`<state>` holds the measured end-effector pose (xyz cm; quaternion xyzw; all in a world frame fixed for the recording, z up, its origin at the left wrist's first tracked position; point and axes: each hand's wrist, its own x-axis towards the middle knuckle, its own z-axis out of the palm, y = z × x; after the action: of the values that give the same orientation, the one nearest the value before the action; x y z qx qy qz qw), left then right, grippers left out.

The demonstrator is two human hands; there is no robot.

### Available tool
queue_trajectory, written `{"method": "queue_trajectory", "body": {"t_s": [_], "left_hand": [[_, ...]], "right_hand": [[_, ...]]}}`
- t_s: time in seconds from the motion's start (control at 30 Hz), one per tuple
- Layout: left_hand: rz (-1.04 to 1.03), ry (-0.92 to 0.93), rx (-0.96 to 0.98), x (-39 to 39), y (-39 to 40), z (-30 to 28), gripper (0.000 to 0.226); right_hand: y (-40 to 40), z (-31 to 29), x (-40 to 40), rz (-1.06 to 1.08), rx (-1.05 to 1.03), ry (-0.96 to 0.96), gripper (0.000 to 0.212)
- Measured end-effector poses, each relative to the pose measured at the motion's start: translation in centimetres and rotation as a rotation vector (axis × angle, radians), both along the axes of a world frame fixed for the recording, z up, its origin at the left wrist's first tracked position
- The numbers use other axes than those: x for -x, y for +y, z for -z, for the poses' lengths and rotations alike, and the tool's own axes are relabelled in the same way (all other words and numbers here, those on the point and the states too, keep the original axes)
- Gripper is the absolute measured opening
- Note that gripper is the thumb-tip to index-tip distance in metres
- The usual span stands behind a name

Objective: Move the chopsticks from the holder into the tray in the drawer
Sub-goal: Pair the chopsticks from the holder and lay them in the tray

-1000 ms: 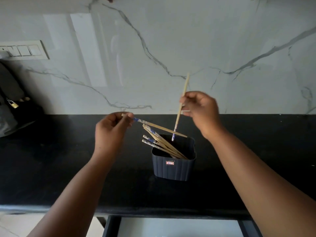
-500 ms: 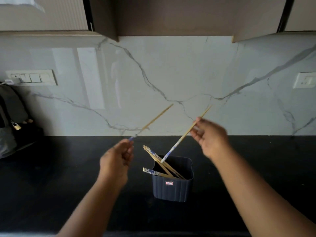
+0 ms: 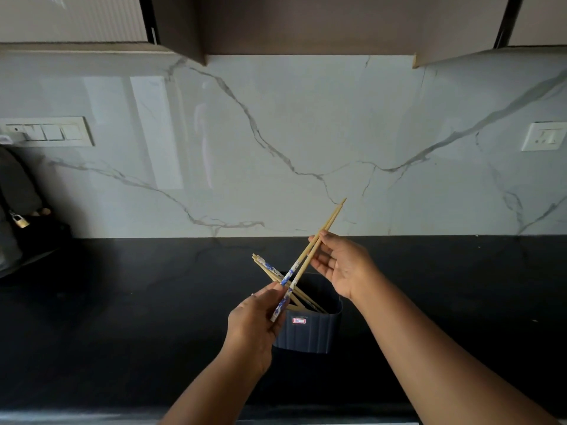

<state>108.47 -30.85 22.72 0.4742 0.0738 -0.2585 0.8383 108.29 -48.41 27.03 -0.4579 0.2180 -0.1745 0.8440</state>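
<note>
Since half a second ago, two separately held chopsticks brought together into one pair (image 3: 310,259), side by side, slanting from lower left to upper right across the centre of the frame. Left hand (image 3: 256,322), lower centre, pinching the blue-patterned ends of that pair between thumb and curled fingers (image 3: 276,291). Right hand (image 3: 343,265), just right of centre, palm turned toward the camera, fingers loosely bent with the plain wooden shafts passing between thumb and fingertips; whether really gripping or only steadying, cannot tell. Plain tips of the pair up against the marble backsplash (image 3: 306,133). Below the hands, dark ribbed holder (image 3: 310,335) upright on the black worktop (image 3: 122,317), small red-and-white label on its front, partly hidden behind the left hand. Remaining chopsticks (image 3: 267,266) still in the holder, leaning toward the upper left, blue-patterned ends above the rim and crossing behind the held pair. Switch panel (image 3: 46,131) at the left edge of the backsplash, socket plate (image 3: 544,136) at the right edge. Dark bag with a brass padlock (image 3: 21,222) at far left on the worktop. Cabinets (image 3: 306,23) along the top of the frame. Drawer and tray out of view.
</note>
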Motion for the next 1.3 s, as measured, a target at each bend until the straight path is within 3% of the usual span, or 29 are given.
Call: {"method": "queue_trajectory", "body": {"t_s": [0.43,0.97,1.17,1.23,1.3], "left_hand": [[0.142,-0.296,-0.247,1.2,-1.0,2.1,0.009],[0.223,-0.361,-0.276,0.6,-0.6,3.7,0.008],[0.332,-0.528,-0.337,0.3,-0.1,4.5,0.014],[0.367,-0.628,-0.452,-0.2,0.7,5.0,0.006],[0.316,-0.771,-0.605,-1.1,1.9,5.9,0.021]], "right_hand": [[-1.6,0.7,0.1,-0.001,0.179,0.018,0.006],[-2.1,1.6,0.2,-0.009,0.168,0.013,0.004],[-1.9,0.9,0.9,-0.051,0.271,0.024,0.007],[-1.4,0.1,1.6,-0.064,0.384,0.012,0.006],[-0.7,-0.7,2.7,-0.123,0.501,-0.016,0.007]]}}
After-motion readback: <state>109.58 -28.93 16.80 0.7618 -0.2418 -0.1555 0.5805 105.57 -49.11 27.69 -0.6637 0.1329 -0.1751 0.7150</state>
